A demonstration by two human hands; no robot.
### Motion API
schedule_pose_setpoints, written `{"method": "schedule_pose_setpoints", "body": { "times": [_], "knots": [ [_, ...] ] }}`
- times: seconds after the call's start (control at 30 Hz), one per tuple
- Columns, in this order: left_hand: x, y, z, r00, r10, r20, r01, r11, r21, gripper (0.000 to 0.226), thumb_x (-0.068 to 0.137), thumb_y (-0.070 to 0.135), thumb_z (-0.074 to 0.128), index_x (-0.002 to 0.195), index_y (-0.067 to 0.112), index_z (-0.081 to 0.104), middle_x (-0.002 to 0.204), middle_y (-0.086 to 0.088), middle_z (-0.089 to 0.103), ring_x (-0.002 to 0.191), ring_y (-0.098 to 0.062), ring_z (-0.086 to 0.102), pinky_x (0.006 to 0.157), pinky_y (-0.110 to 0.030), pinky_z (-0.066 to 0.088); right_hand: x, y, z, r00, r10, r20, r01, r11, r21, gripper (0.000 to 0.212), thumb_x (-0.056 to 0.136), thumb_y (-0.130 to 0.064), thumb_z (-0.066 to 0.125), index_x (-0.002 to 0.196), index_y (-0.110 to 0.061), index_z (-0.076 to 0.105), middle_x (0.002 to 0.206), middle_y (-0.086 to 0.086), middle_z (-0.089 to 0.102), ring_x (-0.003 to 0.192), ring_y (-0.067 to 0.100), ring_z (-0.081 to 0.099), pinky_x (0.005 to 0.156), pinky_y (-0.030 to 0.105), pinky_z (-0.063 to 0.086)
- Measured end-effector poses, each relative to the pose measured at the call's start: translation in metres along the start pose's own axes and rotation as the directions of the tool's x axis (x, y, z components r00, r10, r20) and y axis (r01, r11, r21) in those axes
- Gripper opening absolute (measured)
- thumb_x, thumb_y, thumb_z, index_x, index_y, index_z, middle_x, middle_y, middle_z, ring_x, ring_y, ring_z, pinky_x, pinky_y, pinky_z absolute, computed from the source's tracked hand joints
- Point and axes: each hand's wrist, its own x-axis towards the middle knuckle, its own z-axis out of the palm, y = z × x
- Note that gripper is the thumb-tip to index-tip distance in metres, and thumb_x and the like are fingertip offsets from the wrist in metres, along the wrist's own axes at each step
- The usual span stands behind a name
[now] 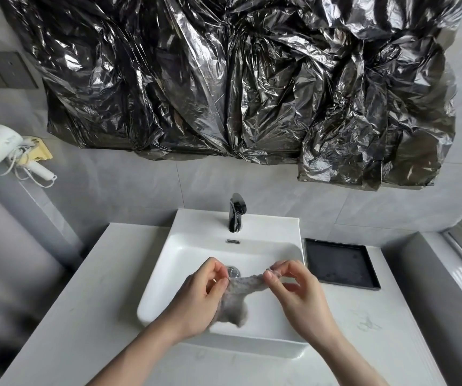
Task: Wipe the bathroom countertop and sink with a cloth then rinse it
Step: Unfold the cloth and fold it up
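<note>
Head view: my left hand [196,296] and right hand [299,291] each pinch top corner of grey cloth [235,299], stretching it over white sink [165,285] basin, above drain. Black faucet [236,213] behind. Black tray [341,263] on worktop [79,296] at right.

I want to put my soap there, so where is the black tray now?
The black tray lies on the countertop to the right of the sink, against the back wall.
</note>
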Motion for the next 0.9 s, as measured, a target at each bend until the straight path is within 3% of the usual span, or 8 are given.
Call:
{"method": "schedule_pose_setpoints", "body": {
  "times": [0.1, 0.23, 0.33, 0.5, 0.6, 0.73, 0.8, 0.9],
  "knots": [
    [-0.001, 0.003, 0.0, 1.0, 0.02, 0.003, -0.021, 1.0, 0.017, 0.003, 0.101, 0.03, 0.053, 0.103, 0.03, 0.054, 0.087, 0.015, 0.061, 0.067, -0.006, 0.052, 0.067, -0.022, 0.042, -0.003, 0.003, 0.002, 0.996, 0.066, 0.057, -0.072, 0.993, 0.097, 0.024, 0.096, -0.037, 0.069, 0.08, -0.021, 0.06, 0.089, 0.004, 0.075, 0.088, 0.02, 0.073, 0.084, 0.048, 0.058],
    [0.001, -0.002, -0.009, 0.995, 0.022, 0.095, -0.04, 0.98, 0.197, 0.022, 0.089, 0.048, 0.067, 0.107, 0.038, 0.059, 0.095, 0.021, 0.057, 0.083, -0.001, 0.058, 0.076, -0.013, 0.044, -0.007, 0.001, 0.0, 0.995, 0.089, 0.047, -0.095, 0.986, 0.134, 0.026, 0.097, -0.031, 0.069, 0.075, -0.024, 0.057, 0.067, 0.002, 0.062, 0.063, 0.019, 0.058, 0.061, 0.038, 0.054],
    [0.001, -0.008, -0.014, 0.992, 0.027, 0.119, -0.069, 0.93, 0.36, 0.022, 0.084, 0.053, 0.069, 0.1, 0.04, 0.06, 0.1, 0.025, 0.059, 0.097, 0.006, 0.055, 0.083, -0.014, 0.042, -0.01, 0.0, -0.006, 0.995, 0.063, 0.079, -0.073, 0.989, 0.132, 0.023, 0.094, -0.035, 0.073, 0.08, -0.023, 0.06, 0.068, 0.002, 0.057, 0.063, 0.017, 0.052, 0.06, 0.038, 0.043],
    [0.0, -0.01, -0.012, 0.992, 0.037, 0.124, -0.087, 0.902, 0.424, 0.025, 0.079, 0.057, 0.069, 0.085, 0.035, 0.059, 0.086, 0.017, 0.063, 0.08, -0.006, 0.057, 0.073, -0.025, 0.05, -0.025, -0.001, -0.031, 0.987, 0.04, 0.154, -0.029, 0.997, -0.075, 0.018, 0.089, -0.037, 0.078, 0.085, -0.02, 0.073, 0.058, -0.014, 0.045, 0.056, 0.005, 0.038, 0.055, 0.018, 0.032],
    [0.003, -0.011, -0.006, 0.982, 0.063, 0.176, -0.133, 0.897, 0.422, 0.024, 0.082, 0.055, 0.069, 0.083, 0.033, 0.058, 0.085, 0.017, 0.063, 0.076, -0.006, 0.056, 0.069, -0.023, 0.047, -0.038, 0.002, -0.052, 0.988, 0.11, 0.106, -0.086, 0.974, -0.211, 0.026, 0.088, -0.039, 0.079, 0.075, -0.018, 0.07, 0.064, -0.013, 0.055, 0.056, 0.004, 0.046, 0.055, 0.018, 0.038],
    [0.011, -0.016, 0.013, 0.958, 0.11, 0.263, -0.194, 0.927, 0.32, 0.015, 0.085, 0.043, 0.072, 0.087, 0.033, 0.061, 0.093, 0.017, 0.061, 0.083, -0.006, 0.058, 0.072, -0.023, 0.049, -0.064, 0.009, -0.077, 0.983, 0.18, -0.03, -0.183, 0.959, -0.217, 0.017, 0.088, -0.041, 0.077, 0.08, -0.026, 0.074, 0.101, -0.012, 0.07, 0.084, 0.014, 0.071, 0.073, 0.03, 0.056],
    [0.017, -0.019, 0.028, 0.95, 0.12, 0.29, -0.195, 0.949, 0.247, 0.013, 0.084, 0.036, 0.074, 0.09, 0.033, 0.063, 0.095, 0.018, 0.063, 0.087, -0.004, 0.06, 0.073, -0.024, 0.051, -0.077, 0.016, -0.088, 0.967, 0.247, -0.055, -0.253, 0.938, -0.235, 0.022, 0.09, -0.041, 0.075, 0.083, -0.02, 0.073, 0.088, -0.005, 0.074, 0.072, 0.021, 0.069, 0.072, 0.043, 0.056],
    [0.028, -0.018, 0.055, 0.951, 0.129, 0.281, -0.189, 0.962, 0.196, 0.014, 0.082, 0.033, 0.077, 0.089, 0.03, 0.066, 0.09, 0.017, 0.067, 0.088, -0.004, 0.063, 0.077, -0.021, 0.051, -0.091, 0.033, -0.111, 0.947, 0.31, -0.081, -0.32, 0.903, -0.286, 0.014, 0.086, -0.028, 0.082, 0.08, -0.02, 0.073, 0.069, 0.002, 0.069, 0.061, 0.012, 0.063, 0.062, 0.042, 0.056]
  ]
}}
